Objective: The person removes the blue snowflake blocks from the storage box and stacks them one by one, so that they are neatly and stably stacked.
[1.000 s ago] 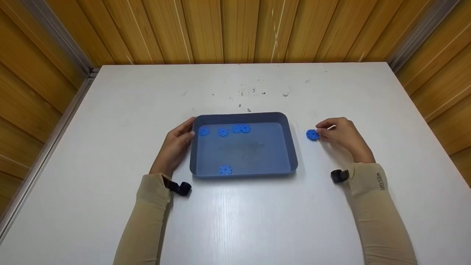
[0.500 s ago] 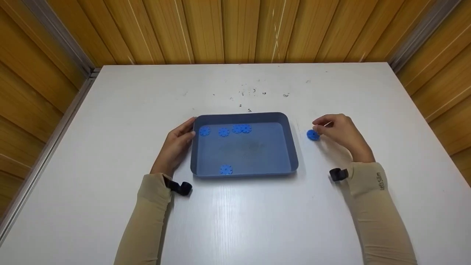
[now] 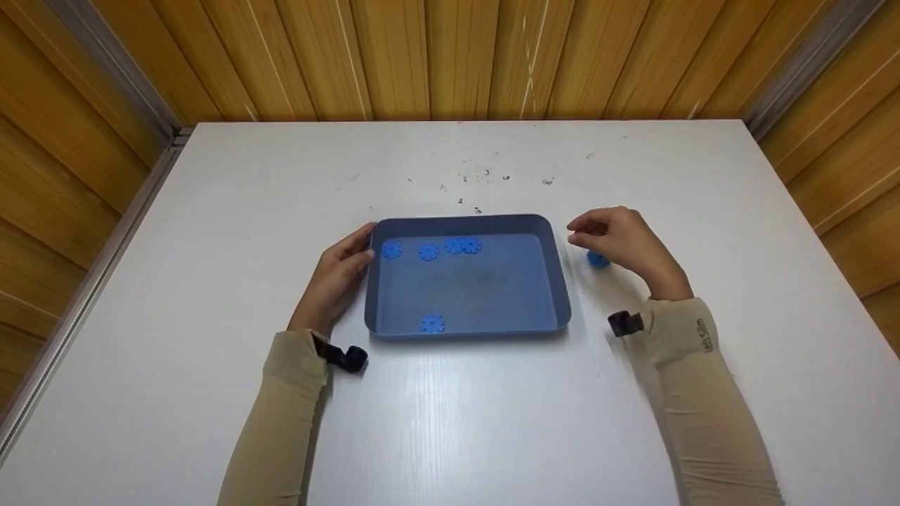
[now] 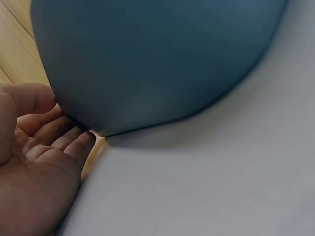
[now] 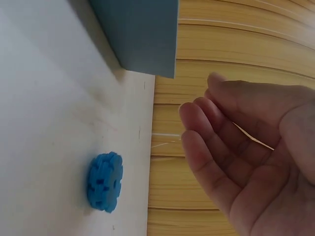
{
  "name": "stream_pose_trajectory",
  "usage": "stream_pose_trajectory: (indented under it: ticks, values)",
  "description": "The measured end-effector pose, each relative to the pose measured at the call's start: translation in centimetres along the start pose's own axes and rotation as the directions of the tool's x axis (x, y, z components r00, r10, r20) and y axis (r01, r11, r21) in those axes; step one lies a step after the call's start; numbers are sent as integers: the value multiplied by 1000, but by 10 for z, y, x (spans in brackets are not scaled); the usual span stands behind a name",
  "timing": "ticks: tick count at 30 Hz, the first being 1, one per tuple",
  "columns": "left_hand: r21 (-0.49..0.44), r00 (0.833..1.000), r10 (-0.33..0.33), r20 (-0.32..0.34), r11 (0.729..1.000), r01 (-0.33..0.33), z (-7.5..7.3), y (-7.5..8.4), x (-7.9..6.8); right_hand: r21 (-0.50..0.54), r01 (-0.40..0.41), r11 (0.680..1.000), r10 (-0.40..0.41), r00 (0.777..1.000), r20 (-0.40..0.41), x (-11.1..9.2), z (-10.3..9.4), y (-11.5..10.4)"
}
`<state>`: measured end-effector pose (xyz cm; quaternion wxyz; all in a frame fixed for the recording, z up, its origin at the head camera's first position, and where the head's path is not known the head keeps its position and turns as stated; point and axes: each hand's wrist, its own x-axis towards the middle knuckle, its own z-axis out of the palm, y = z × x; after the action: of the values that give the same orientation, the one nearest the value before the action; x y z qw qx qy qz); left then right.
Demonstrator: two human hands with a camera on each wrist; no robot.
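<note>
Both sleeves (image 3: 278,414) run out of the head view's lower border, with white table (image 3: 436,422) between them up to the blue-grey tray (image 3: 485,299), where one blue disc (image 3: 432,324) lies just inside the near wall. The left hand (image 3: 334,277) rests thumb and fingers apart against the tray's left side, some fingertips hard to make out, while right of the tray a blue disc stack (image 5: 105,182), partly covered in the head view, stands on the table below the right hand (image 3: 622,242), whose loosely curled fingers and thumb are slightly apart. Four more discs (image 3: 429,251) line the tray's far side, two overlapping, short of the wooden wall (image 3: 457,63).
</note>
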<state>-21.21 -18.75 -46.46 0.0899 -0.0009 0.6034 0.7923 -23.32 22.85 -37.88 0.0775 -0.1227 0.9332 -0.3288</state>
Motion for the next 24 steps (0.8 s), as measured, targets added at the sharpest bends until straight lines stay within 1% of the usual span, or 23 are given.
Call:
stream_pose_trajectory:
  ticks: [5,12,17,19,24]
  values:
    - [38,1000,10,14,999,-11,0,1,-1,4,25,1000,-25,999,29,6,1,-16]
    - [45,1000,7,3,999,-8,0,1,-1,-7,55,998,-55,995,88,20,7,-37]
    - [67,1000,-3,-14,998,4,0,-1,1,-24,83,996,-80,990,115,31,17,-49]
    - [72,1000,-4,-17,997,5,0,-2,2,-21,83,996,-79,988,131,36,21,-53]
    - [58,1000,-10,-19,998,11,0,-2,2,-18,87,996,-82,979,188,45,33,-59]
